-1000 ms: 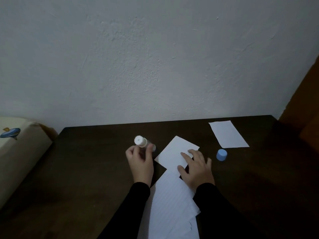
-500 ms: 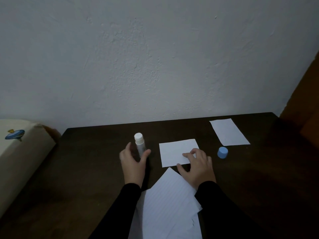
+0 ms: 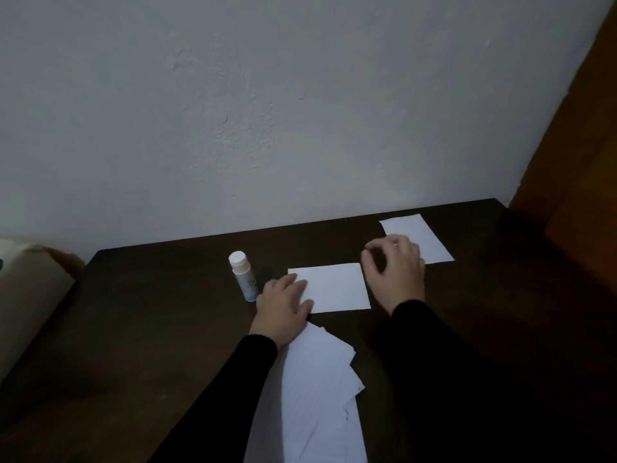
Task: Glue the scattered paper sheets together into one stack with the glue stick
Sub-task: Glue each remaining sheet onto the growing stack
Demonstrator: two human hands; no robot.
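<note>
left hand point(image 3: 283, 307) lies spread flat, pinning the small white paper sheet point(image 3: 334, 289), while right hand point(image 3: 397, 272) curls empty-fingered toward the far white sheet point(image 3: 430, 242), likely to fetch it.

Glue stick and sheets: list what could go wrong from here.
1. The uncapped glue stick stands upright right beside the left hand; a nudge could topple it and smear the table.
2. The right hand reaches toward the far sheet, and its sleeve could drag the middle sheet askew.

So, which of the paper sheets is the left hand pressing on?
The middle sheet, beside the glue stick: the left hand rests on its near-left corner. The far sheet lies by the right hand.
</note>
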